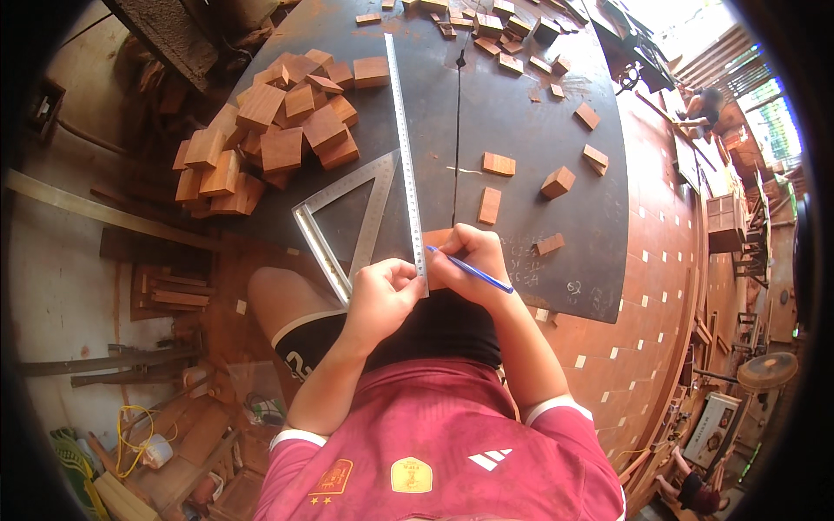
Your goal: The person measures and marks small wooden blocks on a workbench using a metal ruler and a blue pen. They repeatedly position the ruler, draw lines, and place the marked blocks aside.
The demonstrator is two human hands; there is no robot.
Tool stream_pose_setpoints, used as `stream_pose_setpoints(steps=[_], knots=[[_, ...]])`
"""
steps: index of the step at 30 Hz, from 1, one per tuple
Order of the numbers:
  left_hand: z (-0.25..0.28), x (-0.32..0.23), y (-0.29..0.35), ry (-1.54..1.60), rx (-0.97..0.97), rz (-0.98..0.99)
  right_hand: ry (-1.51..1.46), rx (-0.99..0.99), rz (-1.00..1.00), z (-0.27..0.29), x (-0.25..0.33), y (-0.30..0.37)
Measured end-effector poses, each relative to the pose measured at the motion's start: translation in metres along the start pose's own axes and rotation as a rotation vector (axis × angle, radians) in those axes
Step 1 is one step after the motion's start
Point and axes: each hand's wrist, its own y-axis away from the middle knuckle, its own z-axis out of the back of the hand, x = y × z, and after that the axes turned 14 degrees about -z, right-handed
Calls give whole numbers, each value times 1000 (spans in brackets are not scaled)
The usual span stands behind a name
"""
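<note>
My left hand (384,297) is closed on the near end of a long steel ruler (402,130), with thumb and fingers pressed together at its edge. The ruler runs away from me across the dark tabletop. My right hand (478,260) grips a blue pen (476,272), its tip close to the ruler's right edge. Under the right hand lies a reddish wooden piece (437,236), partly hidden by my fingers and the ruler. A metal triangular square (369,213) lies left of the ruler, its lower corner near my left hand.
A heap of wooden blocks (282,117) sits on the table's left side. To the right lie separate blocks (489,206), with several small offcuts (491,30) at the far end. A dark seam (458,130) crosses the dark tabletop (539,113). Other people (699,108) are in the background.
</note>
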Motion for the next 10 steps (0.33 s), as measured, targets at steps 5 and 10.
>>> stream_pose_setpoints(steps=[5, 10], knots=[[-2, -2, 1, 37, -26, 6, 3, -11, -18, 1, -2, -1], [-2, -3, 1, 8, -16, 12, 66, 6, -40, 3, -11, -4]])
